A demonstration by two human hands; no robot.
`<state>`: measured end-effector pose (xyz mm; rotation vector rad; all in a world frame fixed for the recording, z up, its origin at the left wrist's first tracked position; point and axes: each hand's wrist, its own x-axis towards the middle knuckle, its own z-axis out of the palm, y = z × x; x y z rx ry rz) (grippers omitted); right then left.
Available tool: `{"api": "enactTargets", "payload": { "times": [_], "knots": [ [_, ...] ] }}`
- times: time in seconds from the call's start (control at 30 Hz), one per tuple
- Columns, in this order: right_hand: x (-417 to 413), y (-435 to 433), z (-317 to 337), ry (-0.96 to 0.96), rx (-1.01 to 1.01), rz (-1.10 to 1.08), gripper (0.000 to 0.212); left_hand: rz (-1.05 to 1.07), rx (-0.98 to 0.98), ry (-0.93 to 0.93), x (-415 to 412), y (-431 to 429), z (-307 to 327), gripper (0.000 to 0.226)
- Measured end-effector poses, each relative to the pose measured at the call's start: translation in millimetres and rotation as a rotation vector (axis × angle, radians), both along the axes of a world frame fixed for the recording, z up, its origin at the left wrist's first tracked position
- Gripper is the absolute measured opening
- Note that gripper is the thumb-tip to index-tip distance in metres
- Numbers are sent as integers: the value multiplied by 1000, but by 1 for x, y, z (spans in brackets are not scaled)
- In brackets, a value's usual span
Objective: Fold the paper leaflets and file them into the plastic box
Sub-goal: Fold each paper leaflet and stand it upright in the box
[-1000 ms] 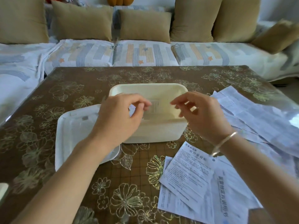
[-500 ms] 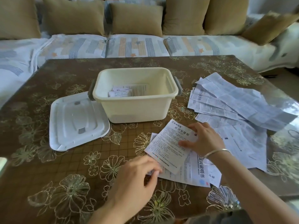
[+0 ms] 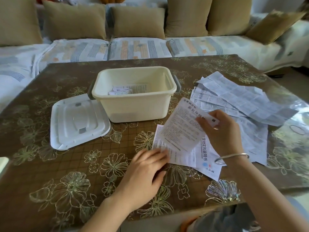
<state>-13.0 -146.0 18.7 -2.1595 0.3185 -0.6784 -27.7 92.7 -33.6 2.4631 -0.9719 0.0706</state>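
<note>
A cream plastic box [image 3: 138, 106] stands open on the table with a few folded leaflets [image 3: 120, 91] lying on its bottom. My right hand [image 3: 220, 131] pinches the right edge of a printed leaflet [image 3: 180, 126] and holds it tilted up off the table, in front of the box's right corner. My left hand [image 3: 147, 171] rests with its fingertips on the left edge of another flat leaflet [image 3: 177, 156] underneath. Unfolded leaflets [image 3: 237, 101] lie spread to the right.
The box's white lid [image 3: 76, 121] lies flat to the left of the box. The table wears a brown flowered cloth [image 3: 50, 181]. A sofa with tan cushions [image 3: 138, 22] runs along the far side. A metal bangle [image 3: 232, 158] circles my right wrist.
Both hands left the box and came down to the near leaflets. My right hand has since lifted the top leaflet off the pile; my left hand moved onto the sheet below.
</note>
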Motion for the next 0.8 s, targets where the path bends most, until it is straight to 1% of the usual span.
{"api": "enactTargets", "payload": {
  "times": [0.03, 0.1, 0.17, 0.2, 0.23, 0.3, 0.37, 0.43, 0.5, 0.6, 0.63, 0.67, 0.73, 0.77, 0.8],
  "knots": [
    [-8, 9, 6, -94, -14, 29, 19, 28, -74, 27, 1, -3, 3, 43],
    [-24, 28, 14, -233, -62, 135, 15, 137, -297, 100, 2, -4, 12, 50],
    [-40, 46, 9, -264, -84, 303, 15, 257, -473, 98, 1, 6, 20, 69],
    [-45, 55, 2, -242, -80, 389, 13, 305, -515, 83, 0, 14, 22, 79],
    [-50, 63, -7, -208, -94, 466, 11, 339, -513, 68, -1, 23, 23, 88],
    [-56, 74, -26, -133, -191, 584, 10, 353, -383, 34, -6, 38, 21, 97],
    [-58, 81, -41, -59, -273, 638, 13, 339, -225, 4, -13, 49, 15, 89],
    [-59, 85, -47, -33, -291, 641, 16, 287, -147, -49, -17, 59, 6, 66],
    [-61, 87, -46, -33, -285, 630, 22, 257, -167, -90, -21, 67, -2, 41],
    [-70, 92, -43, -26, -254, 632, 31, 273, -268, -100, -28, 70, -6, 16],
    [-73, 92, -43, -20, -249, 614, 35, 276, -290, -103, -32, 69, -5, 11],
    [-77, 93, -42, -13, -244, 579, 39, 279, -303, -105, -35, 68, -3, 15],
    [-82, 96, -43, 15, -196, 511, 34, 285, -313, -105, -39, 67, -2, 24],
    [-82, 97, -45, 36, -148, 484, 30, 300, -302, -111, -40, 66, -2, 26],
    [-82, 98, -46, 68, -99, 461, 32, 328, -282, -122, -41, 65, -2, 26]
  ]
}}
